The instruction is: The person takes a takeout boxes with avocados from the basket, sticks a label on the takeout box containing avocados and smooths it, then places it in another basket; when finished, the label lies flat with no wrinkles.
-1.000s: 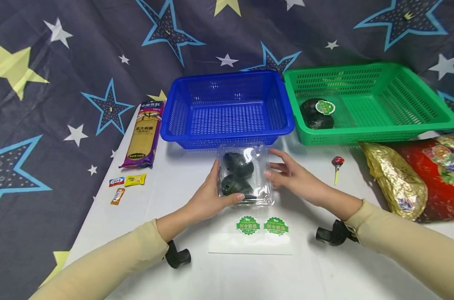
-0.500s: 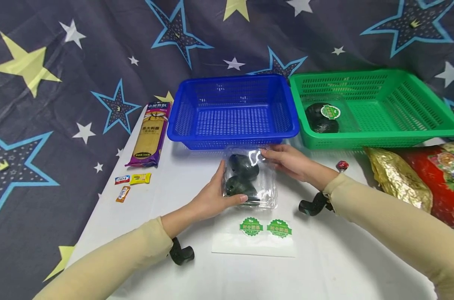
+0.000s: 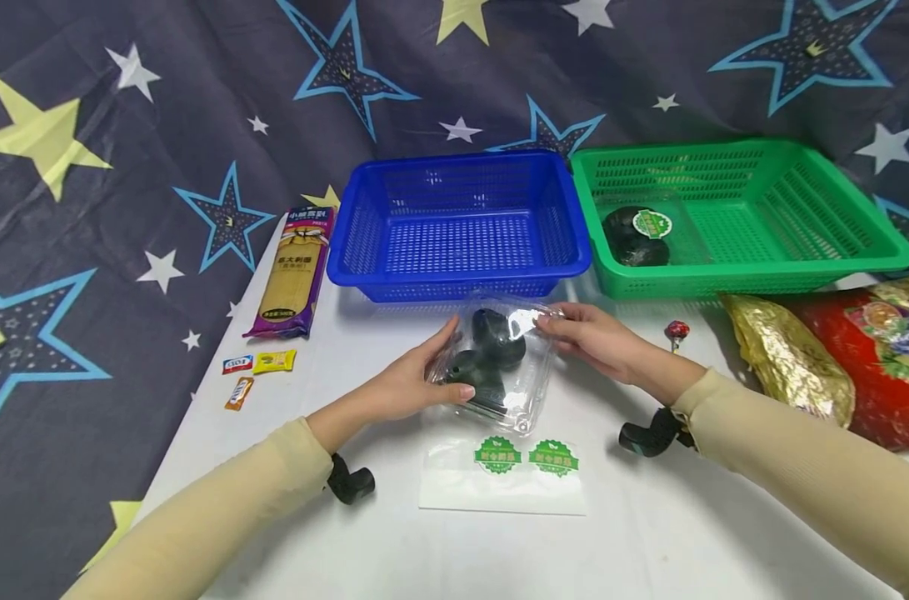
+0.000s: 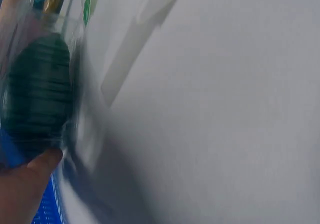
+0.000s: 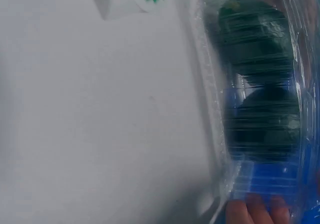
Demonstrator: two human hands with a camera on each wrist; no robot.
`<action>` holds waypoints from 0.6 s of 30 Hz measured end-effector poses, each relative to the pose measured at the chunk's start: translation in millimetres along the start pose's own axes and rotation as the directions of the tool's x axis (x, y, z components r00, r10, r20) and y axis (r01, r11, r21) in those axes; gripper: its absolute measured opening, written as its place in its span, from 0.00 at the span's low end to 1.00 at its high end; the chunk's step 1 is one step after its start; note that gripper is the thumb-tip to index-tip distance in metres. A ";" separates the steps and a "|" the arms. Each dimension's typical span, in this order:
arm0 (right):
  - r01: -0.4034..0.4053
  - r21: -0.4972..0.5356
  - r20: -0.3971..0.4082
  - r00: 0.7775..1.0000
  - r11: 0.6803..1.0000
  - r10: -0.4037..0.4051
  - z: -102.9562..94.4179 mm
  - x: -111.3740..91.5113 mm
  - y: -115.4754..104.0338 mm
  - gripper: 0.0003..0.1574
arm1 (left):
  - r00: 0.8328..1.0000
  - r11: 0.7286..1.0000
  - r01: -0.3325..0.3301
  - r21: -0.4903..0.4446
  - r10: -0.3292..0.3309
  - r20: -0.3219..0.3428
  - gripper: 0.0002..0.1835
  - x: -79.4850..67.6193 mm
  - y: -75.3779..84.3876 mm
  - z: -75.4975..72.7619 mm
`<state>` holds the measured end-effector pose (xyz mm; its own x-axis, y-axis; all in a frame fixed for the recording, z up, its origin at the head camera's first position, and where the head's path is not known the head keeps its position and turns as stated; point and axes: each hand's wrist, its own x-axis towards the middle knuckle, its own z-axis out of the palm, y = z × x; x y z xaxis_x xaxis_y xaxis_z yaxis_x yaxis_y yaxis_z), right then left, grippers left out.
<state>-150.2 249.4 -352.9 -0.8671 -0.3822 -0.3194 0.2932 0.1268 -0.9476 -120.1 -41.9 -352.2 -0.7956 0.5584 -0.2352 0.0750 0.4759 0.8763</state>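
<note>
A clear plastic clamshell box (image 3: 532, 385) with two dark green avocados (image 3: 499, 340) inside is held, turned slightly, in front of the blue basket (image 3: 457, 279). My left hand (image 3: 405, 385) grips its left side, thumb over the near part. At the upper right corner, my right hand (image 3: 600, 340) pinches the edge. The left wrist view catches one avocado (image 4: 40, 89) through the plastic, the thumb (image 4: 42, 166) near the box's end. Fingertips (image 5: 257, 213) touch the box's end in the right wrist view. Below the box lies a white sheet (image 3: 454, 492) bearing two green labels (image 3: 497, 455).
A green basket (image 3: 784, 279) at the right holds another labelled box (image 3: 634, 237) of dark fruit. A pasta packet (image 3: 292, 275) and small wrapped candies (image 3: 274, 361) lie left. Right are a lollipop (image 3: 676, 331) and a red-gold bag (image 3: 866, 354).
My right hand has gone from the box's right side to its upper right corner and now pinches it. The box has turned clockwise and tilted; my left hand keeps its grip.
</note>
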 end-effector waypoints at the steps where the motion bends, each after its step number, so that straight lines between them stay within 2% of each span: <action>1: -0.002 -0.006 -0.004 1.000 1.000 0.002 -0.1 -2.3 0.0 0.30 | 1.000 1.000 -0.009 -0.003 0.009 0.006 0.55 0.6 -1.4 -1.5; 9: -0.020 -0.041 -0.015 1.000 0.999 0.019 0.7 -19.6 3.2 0.36 | 0.998 0.999 -0.047 -0.028 0.047 0.033 0.49 4.1 -10.5 -12.5; 18: -0.004 -0.030 -0.015 1.000 1.000 0.003 3.2 -27.8 5.4 0.34 | 0.997 0.998 -0.060 0.009 0.059 0.044 0.44 6.1 -8.5 -21.2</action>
<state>-123.3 257.8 -349.2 -0.8719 -0.3683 -0.3226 0.2844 0.1553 -0.9460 -138.3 -57.0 -352.1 -0.7625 0.6149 -0.2013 0.1276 0.4479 0.8849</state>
